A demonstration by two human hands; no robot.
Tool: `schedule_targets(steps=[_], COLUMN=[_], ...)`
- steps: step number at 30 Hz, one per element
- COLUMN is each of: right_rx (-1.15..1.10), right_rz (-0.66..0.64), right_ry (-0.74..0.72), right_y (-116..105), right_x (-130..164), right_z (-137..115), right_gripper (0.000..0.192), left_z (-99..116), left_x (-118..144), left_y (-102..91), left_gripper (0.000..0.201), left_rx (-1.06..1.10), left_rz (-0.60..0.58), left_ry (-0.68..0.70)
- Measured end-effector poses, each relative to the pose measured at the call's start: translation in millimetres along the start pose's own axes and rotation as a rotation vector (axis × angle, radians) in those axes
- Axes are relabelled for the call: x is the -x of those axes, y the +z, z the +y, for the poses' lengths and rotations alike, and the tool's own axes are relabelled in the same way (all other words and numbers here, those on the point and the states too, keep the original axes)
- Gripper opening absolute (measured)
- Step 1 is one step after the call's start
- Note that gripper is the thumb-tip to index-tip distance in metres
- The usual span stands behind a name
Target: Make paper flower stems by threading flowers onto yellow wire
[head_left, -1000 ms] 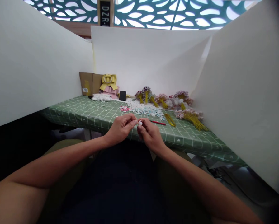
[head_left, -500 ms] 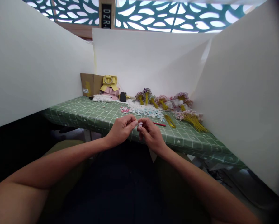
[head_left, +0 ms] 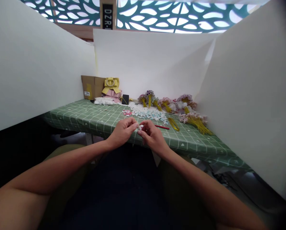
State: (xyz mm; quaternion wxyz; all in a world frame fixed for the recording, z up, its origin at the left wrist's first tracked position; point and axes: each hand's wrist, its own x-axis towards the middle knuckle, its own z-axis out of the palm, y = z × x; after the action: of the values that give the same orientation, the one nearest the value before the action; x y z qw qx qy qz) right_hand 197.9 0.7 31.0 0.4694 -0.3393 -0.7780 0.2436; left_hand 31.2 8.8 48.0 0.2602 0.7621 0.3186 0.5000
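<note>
My left hand (head_left: 122,132) and my right hand (head_left: 152,135) meet over the near edge of the green checked table (head_left: 90,116). Between their fingertips sits a small white piece (head_left: 140,127), pinched from both sides. It is too small to make out its shape. Just beyond my hands lies a heap of small white, blue and pink pieces (head_left: 145,112), and a red stick (head_left: 162,127) rests right of my right hand.
Bundles of small flowers on yellow stems (head_left: 193,119) lie at the back right. A cardboard box (head_left: 92,86), a yellow bow (head_left: 111,84), a white pile (head_left: 104,100) and a black phone (head_left: 125,99) stand at the back. White boards wall the table on three sides.
Both hands have stayed together at the table edge. The white piece and my fingertips have shifted slightly left, and my right fingers have turned a little around it.
</note>
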Motion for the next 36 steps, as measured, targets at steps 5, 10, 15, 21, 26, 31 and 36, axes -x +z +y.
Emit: schedule_targets(steps=[5,10,15,21,26,31,36], right_rx=[0.268,-0.241,-0.493,0.192,0.137,-0.345,-0.479], right_rz=[0.076,-0.089,-0.17,0.07,0.0,-0.188,-0.018], right_ry=[-0.141,0.132,0.269,-0.088,-0.007,0.268,0.33], right_y=[-1,2,4,1,1,2,2], right_x=[3,3,0,2,2,0,-5], right_z=[-5,-7,-1,-1,-4,6,16], right_gripper=[0.011,0.025,0.028,0.016,0.02,0.026,0.025], left_z=[2,-3,-11,-8,-10,-22,-14], left_x=[2,2,0,-1,0,-5,-14], left_y=[0.5,-0.9,-1.4,0.5,0.6,-1.7,-16.6], left_gripper=[0.023,0.02,0.02,0.023,0.022,0.023,0.028], left_rx=[0.007,-0.113,-0.124,0.077,-0.013,-0.208,-0.546], left_rz=[-0.012,0.011,-0.01,-0.028,-0.028,-0.109,-0.028], left_ry=[0.01,0.11,0.08,-0.013,0.049,0.099,0.207])
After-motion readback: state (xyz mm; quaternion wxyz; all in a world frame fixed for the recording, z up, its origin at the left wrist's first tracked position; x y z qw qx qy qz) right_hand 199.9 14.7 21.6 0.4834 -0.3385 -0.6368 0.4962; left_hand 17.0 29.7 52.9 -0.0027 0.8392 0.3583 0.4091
